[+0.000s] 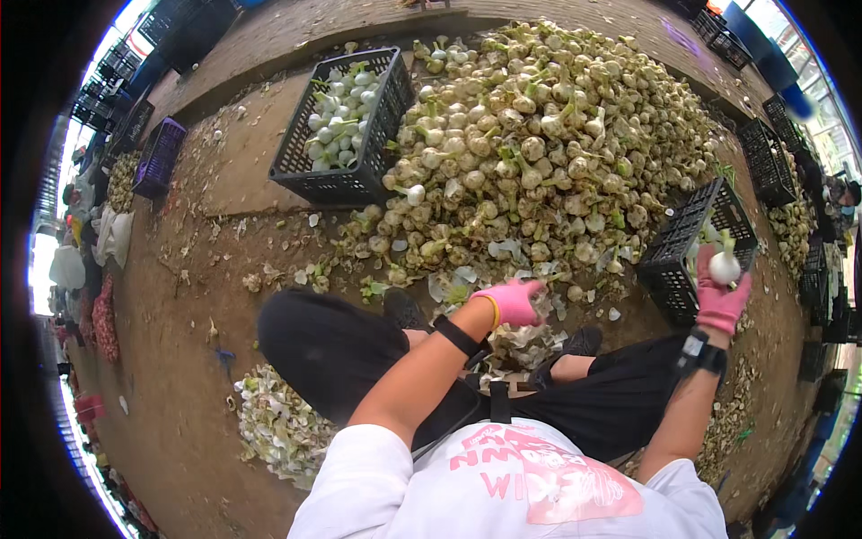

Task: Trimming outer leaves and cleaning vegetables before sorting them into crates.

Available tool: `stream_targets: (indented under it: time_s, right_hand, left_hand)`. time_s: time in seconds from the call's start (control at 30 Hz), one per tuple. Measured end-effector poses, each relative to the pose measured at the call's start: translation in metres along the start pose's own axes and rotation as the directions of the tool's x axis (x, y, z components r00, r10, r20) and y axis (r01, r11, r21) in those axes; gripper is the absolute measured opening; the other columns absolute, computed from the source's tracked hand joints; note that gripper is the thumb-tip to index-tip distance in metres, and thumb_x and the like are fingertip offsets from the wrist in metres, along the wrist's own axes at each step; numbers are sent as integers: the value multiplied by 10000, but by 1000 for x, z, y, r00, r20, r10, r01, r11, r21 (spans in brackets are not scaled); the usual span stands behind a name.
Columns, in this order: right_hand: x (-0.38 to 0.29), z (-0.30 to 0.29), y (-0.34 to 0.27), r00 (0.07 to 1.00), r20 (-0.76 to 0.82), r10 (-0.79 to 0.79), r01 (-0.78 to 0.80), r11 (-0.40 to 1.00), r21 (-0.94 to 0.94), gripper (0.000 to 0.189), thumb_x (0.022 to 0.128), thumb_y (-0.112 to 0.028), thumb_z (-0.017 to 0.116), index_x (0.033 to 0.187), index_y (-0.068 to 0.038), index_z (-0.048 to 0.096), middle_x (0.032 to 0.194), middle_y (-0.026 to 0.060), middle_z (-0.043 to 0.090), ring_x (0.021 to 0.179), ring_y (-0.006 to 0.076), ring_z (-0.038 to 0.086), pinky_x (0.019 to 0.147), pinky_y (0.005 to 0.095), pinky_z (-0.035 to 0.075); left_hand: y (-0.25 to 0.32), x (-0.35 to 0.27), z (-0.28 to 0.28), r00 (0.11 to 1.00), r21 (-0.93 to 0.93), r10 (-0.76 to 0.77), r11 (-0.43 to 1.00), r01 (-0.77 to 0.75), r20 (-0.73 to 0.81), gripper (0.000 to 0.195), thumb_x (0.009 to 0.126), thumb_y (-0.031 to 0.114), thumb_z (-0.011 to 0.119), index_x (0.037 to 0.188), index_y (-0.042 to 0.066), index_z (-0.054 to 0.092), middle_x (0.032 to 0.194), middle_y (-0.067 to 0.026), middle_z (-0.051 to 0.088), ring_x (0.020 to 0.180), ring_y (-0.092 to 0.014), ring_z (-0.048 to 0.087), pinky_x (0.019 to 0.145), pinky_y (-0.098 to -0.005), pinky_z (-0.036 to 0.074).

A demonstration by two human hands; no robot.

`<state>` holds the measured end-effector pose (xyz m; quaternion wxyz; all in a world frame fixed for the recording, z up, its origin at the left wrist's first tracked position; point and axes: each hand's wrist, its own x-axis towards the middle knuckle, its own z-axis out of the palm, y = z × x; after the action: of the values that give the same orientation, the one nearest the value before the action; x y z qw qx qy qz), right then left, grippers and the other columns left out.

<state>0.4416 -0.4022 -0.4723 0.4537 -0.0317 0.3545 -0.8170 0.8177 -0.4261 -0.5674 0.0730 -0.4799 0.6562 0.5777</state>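
My right hand [720,300], in a pink glove, holds a peeled white garlic bulb [725,268] with a short green stem. It is at the near side of a tilted black plastic crate [673,269], in which a few pale bulbs and stems partly show. My left hand [512,303], also pink-gloved, hovers over loose garlic skins [525,347] between my feet, with its fingers apart and no bulb visible in it. Before me rises a large heap of unpeeled garlic bulbs [539,148], still dirty and stemmed.
A black crate [337,185] of cleaned white bulbs [340,121] stands left of the heap. Peeled skins [279,418] lie beside my left thigh. A purple crate [159,158] and a red mesh sack [106,320] are far left; another black crate [766,162] is at right.
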Motion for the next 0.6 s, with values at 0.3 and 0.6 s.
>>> stream_targets:
  time_s: [0.3,0.6]
  right_hand:
    - [-56,1,86,871,170,461,-452,887,-93,168,936,-119,507,1035,-51,624,986,135,687,976,265,656,860,389,557]
    - [-91,3,163,741,-86,666,-609,611,-506,368,916,-185,556,1245,-28,504,1069,110,626,896,212,647,800,333,535]
  left_hand:
    - [-129,62,-55,665,27,-393,849,527,-635,678,813,191,623,1439,194,361,1444,-107,376,1223,-325,492,993,-442,405]
    - [-130,65,-84,719,38,-299,911,412,-627,167,783,74,576,930,43,651,932,-204,666,902,-324,647,776,-390,500]
